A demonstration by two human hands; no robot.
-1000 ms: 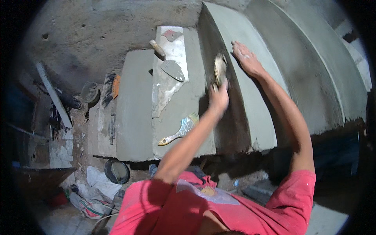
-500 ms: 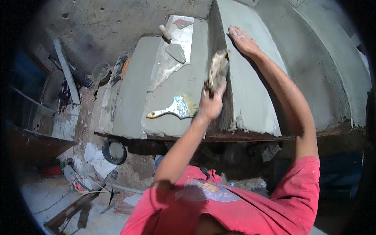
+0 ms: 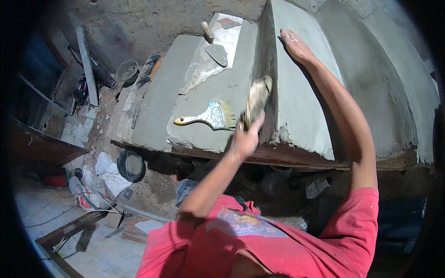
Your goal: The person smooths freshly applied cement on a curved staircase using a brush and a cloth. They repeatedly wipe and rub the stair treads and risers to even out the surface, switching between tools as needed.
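Observation:
My left hand [image 3: 245,136] is closed around a crumpled, mortar-smeared pad [image 3: 258,95], perhaps a folded rag; its exact kind is not clear. The pad sits against the foot of the dark upright face of the raised grey cement block [image 3: 303,102]. On the block's top, near the far left edge, my right hand [image 3: 297,46] lies flat with fingers stretched out, holding nothing. Left of my left hand, a wide paint-spattered brush [image 3: 211,116] rests on the lower cement surface [image 3: 162,102]. Beyond it, a pointed trowel [image 3: 217,54] lies on a broken white slab [image 3: 197,72].
A rough wall [image 3: 153,18] bounds the far side. On the floor at left are a dark bucket [image 3: 131,165], a white cloth [image 3: 111,173] and a leaning plank [image 3: 86,65]. A curved cement ledge [image 3: 371,78] rises at right. The block's front edge is ragged.
My left hand and the pad have come nearer along the foot of the upright face. My right hand stays on the block near its far left edge. The view has shifted slightly.

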